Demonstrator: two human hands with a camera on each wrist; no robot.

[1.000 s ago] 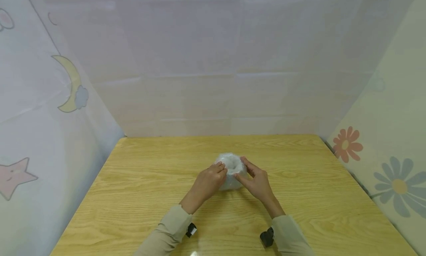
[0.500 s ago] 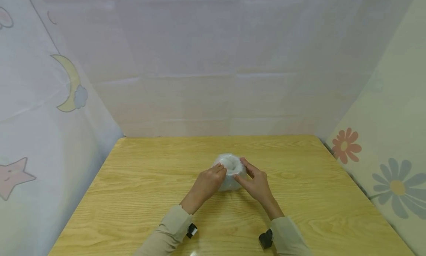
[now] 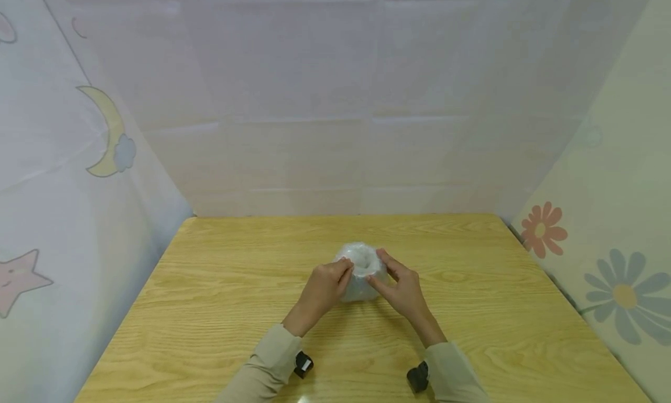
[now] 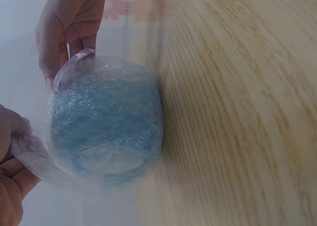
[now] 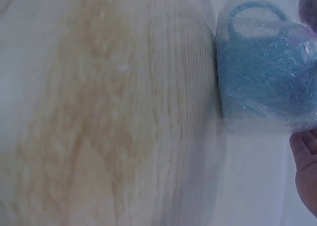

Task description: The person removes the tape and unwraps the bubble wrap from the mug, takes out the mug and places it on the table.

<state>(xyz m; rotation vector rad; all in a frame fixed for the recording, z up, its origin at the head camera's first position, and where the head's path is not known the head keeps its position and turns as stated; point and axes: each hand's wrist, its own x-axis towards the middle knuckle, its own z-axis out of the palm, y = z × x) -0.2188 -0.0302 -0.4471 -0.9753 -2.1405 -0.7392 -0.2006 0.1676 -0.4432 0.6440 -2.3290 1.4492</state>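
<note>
A blue mug stands on the table inside clear bubble wrap, its handle showing as a loop through the plastic. My left hand pinches a loose flap of the wrap at the near left of the top, and the flap is pulled out from the mug in the left wrist view. My right hand holds the wrapped mug at its right side, thumb at the near rim and fingers behind it. A strip of pinkish film curls up beside the right hand. The hollow top of the bundle faces up.
The wood-grain table stretches out around the mug. Printed cloth walls close off the back, left and right. Dark wrist cameras sit under both sleeves.
My left fingers have drawn together on the wrap and moved slightly to the left, from lying over the rim to pinching the flap. The right hand stays nearly still on the mug.
</note>
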